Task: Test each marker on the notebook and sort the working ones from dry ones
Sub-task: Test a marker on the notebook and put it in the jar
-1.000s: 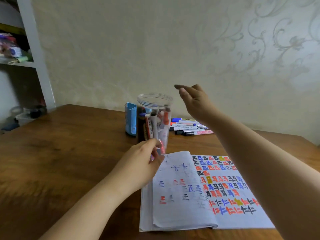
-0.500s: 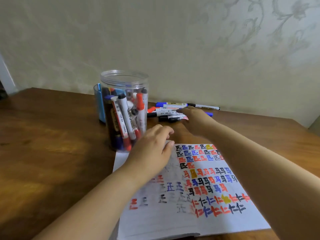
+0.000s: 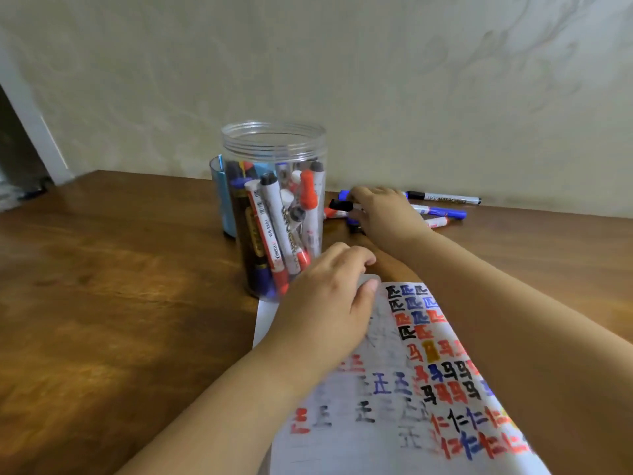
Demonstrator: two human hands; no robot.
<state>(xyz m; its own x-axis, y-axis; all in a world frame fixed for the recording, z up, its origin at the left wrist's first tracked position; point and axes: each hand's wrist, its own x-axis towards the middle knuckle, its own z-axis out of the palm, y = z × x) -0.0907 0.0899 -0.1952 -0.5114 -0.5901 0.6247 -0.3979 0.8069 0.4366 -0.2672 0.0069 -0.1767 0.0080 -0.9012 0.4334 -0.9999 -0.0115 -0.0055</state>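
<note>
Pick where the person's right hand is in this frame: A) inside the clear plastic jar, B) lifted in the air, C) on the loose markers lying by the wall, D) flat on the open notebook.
C: the right hand lies on the loose markers behind the clear plastic jar, fingers over a black-capped one.

The scene is dim and evenly lit, with a greenish-grey cast on the far wall point(image 3: 445, 80). Soft light falls from the left, leaving pale glare patches on the wooden table point(image 3: 102, 269) at near left. Shadows are faint. The near notebook point(image 3: 394, 406) marks are smeared by blur. Wide-angle bending curves the table's far edge, and corners look soft.
</note>
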